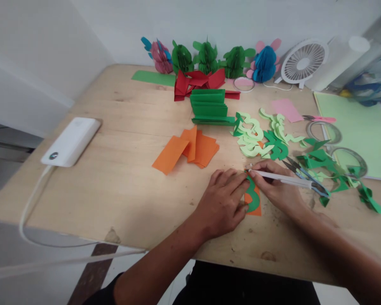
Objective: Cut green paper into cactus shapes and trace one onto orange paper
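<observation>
My right hand grips a white pen, its tip at the top edge of a small orange paper piece. On that piece lies a wavy green paper cutout shaped like a 3. My left hand rests flat over the left side of both, fingers stretched out and holding nothing. Part of the cutout and the orange piece is hidden under these fingers. Loose orange paper pieces lie overlapping to the left. Just beyond my hands are pale green wavy cutouts and darker green ones.
Scissors, green scraps and tape rolls lie right of my hands. Folded green and red papers sit farther back. Honeycomb paper figures and a fan line the wall. A power bank lies left.
</observation>
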Demonstrator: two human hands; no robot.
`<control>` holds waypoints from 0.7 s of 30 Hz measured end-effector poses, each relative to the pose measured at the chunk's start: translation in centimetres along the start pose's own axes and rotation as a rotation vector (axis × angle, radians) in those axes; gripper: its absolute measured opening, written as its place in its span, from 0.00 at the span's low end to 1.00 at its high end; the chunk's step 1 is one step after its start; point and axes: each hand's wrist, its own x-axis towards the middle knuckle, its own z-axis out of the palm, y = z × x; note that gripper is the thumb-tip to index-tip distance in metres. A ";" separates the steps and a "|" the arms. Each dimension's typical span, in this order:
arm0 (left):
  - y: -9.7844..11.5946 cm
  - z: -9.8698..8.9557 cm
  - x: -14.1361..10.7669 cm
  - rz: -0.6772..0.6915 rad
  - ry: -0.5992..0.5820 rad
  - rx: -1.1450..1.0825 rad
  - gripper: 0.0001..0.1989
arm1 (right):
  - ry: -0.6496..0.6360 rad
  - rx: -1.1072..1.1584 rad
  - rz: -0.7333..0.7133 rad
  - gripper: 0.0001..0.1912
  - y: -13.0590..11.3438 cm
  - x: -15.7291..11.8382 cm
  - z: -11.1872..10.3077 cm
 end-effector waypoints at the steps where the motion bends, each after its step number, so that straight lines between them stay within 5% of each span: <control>1: 0.0 0.0 0.0 0.002 0.000 0.002 0.24 | 0.001 -0.007 -0.004 0.06 0.0 0.0 0.0; 21: 0.0 0.2 0.0 0.010 0.011 0.012 0.23 | 0.003 0.000 -0.015 0.07 0.0 -0.2 -0.1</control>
